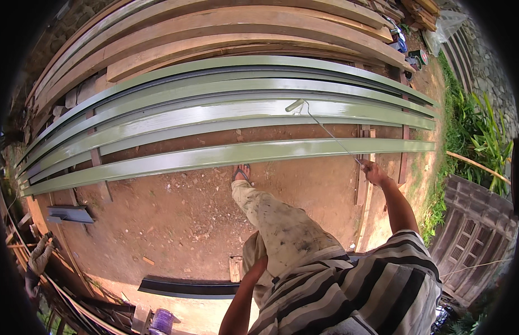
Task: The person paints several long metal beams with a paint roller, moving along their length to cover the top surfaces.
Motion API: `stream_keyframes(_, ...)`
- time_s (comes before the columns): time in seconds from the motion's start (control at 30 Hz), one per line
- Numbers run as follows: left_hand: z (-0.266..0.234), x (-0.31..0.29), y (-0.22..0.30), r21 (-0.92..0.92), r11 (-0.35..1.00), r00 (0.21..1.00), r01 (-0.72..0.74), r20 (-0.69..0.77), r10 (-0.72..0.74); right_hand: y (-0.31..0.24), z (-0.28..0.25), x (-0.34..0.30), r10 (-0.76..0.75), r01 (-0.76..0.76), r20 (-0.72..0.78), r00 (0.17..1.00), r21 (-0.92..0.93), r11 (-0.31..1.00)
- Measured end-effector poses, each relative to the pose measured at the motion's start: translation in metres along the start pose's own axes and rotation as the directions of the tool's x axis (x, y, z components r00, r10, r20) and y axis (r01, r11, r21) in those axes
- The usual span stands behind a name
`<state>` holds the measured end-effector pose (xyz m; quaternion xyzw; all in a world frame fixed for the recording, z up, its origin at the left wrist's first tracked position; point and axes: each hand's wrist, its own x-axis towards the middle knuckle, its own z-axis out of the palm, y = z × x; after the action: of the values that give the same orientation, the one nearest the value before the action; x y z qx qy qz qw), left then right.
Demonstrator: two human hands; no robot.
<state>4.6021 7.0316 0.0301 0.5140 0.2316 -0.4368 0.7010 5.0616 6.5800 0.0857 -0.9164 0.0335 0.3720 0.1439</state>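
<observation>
My right hand [373,173], closed round the handle end of a long-framed paint roller [332,135], reaches out over the beams from the right. Its pale green roller sleeve [294,105] rests on a wet, glossy green beam [215,114]. Nearer to me lies another long green beam [226,152], and the roller's thin rod crosses above it. Further green beams [226,85] run side by side behind. Low in the view, my left hand [259,264] is against my paint-stained trousers near the bent leg; its fingers are hidden.
Thick timber planks [215,25] are stacked behind the beams. Wooden crosspieces [96,157] support the beams above bare dirt [159,212]. Dark metal channels [187,287] lie on the ground behind me and at the left. Paint tins [420,57] stand at the far right; a grey glove [41,254] is far left.
</observation>
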Motion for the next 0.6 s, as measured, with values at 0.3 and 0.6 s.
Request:
stream_keyframes(0.3,0.126,0.012,-0.008,0.12,0.993,0.85,0.007,-0.523,0.057,0.01,0.018,0.025,-0.2,0.195,0.054,0.978,0.077,0.978)
stream_keyframes(0.6,0.265,-0.119,-0.118,-0.474,0.85,0.424,-0.227,-0.834,-0.352,-0.034,-0.056,-0.009,-0.259,0.193,0.272,0.927,0.247,0.95)
